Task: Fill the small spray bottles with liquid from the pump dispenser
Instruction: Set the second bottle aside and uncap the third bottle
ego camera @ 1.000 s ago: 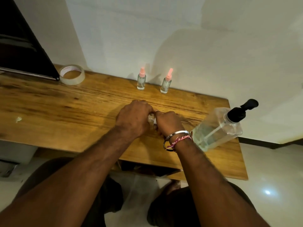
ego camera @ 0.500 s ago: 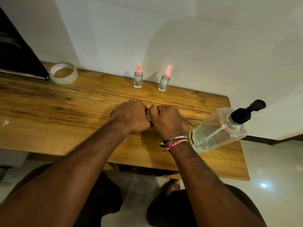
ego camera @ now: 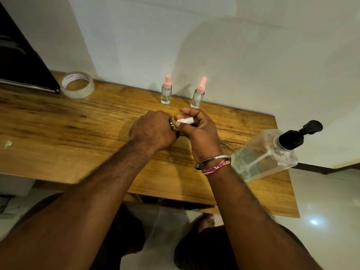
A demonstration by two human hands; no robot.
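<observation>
Two small clear spray bottles with pink tops stand upright by the wall, one on the left [ego camera: 166, 94] and one on the right [ego camera: 198, 95]. A third small spray bottle [ego camera: 185, 120] lies sideways between my hands above the middle of the wooden table [ego camera: 58, 129]. My left hand [ego camera: 153, 131] grips one end of it, where a bit of metal shows. My right hand [ego camera: 198, 126] pinches its pale body with thumb and fingers. The large clear pump dispenser [ego camera: 266, 152] with a black pump head stands at the right, partly filled with liquid.
A roll of clear tape [ego camera: 77, 84] lies at the table's back left, next to a dark flat object [ego camera: 21, 63] leaning at the left edge. The table's right end stops just past the dispenser, with tiled floor [ego camera: 329, 211] beyond. My legs are under the front edge.
My right hand has turned and opened out, so the small bottle's pale body now shows between the fingers. Both hands have stayed together over the table's middle.
</observation>
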